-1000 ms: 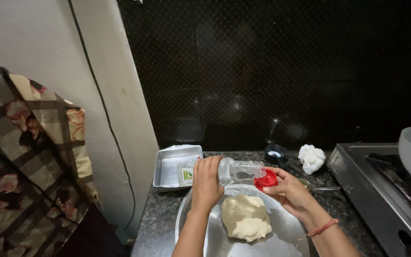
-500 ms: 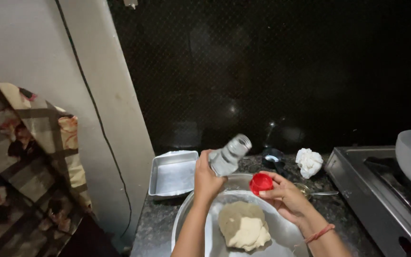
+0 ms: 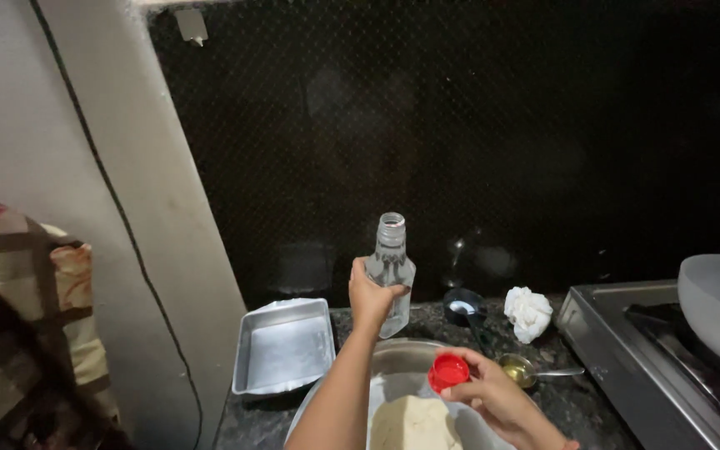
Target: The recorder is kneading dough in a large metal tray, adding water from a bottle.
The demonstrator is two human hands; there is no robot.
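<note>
Pale dough [image 3: 414,423] lay nearest in the steel bowl [image 3: 400,360], and just above it the right hand [image 3: 493,398] pinched the removed red cap [image 3: 448,372] in closed fingers. Farther back, the left hand [image 3: 371,297] was wrapped around the uncapped clear glass bottle [image 3: 391,271], held upright over the bowl's far rim; judging by this, opening was done and recapping remained.
</note>
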